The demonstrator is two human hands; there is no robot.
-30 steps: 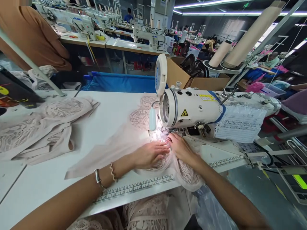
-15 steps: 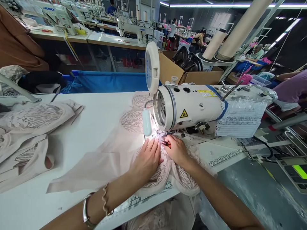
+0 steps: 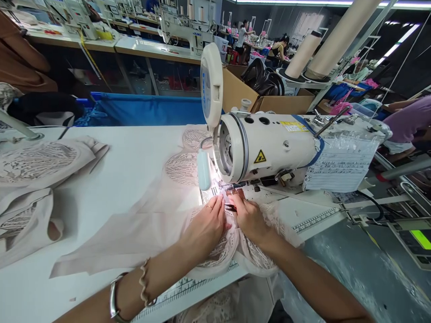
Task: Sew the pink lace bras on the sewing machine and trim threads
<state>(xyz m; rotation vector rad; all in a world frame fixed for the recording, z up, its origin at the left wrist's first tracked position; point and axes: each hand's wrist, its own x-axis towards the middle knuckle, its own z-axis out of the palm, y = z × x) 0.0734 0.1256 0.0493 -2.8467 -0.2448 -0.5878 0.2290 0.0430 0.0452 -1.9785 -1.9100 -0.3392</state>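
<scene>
The left hand (image 3: 205, 226) lies palm down, fingers stretched nearly flat, pressing the pale pink lace fabric (image 3: 151, 229) against the table (image 3: 134, 157); it grips nothing, only holds the cloth down just in front of the needle area. The right hand (image 3: 247, 217) sits close beside it, fingers curled toward the presser foot, with a small dark tool (image 3: 230, 207) at its fingertips; whether it is pinched firmly I cannot tell. Both hands rest on the same piece of fabric.

The fabric is thin, beige-pink, with openwork lace panels; it spreads from under the needle across the table to the left and drapes over the near edge onto the person's lap. A bright lamp lights the patch under the needle.

Right above the hands stands the white sewing machine (image 3: 269, 150), its head overhanging the cloth. A printed sheet in plastic (image 3: 340, 168) hangs on its right side. A ruler strip (image 3: 188, 285) runs along the table's front edge. More lace pieces (image 3: 33, 179) lie heaped far left. Behind are a cardboard box (image 3: 279, 105) and thread cones (image 3: 303, 54).
</scene>
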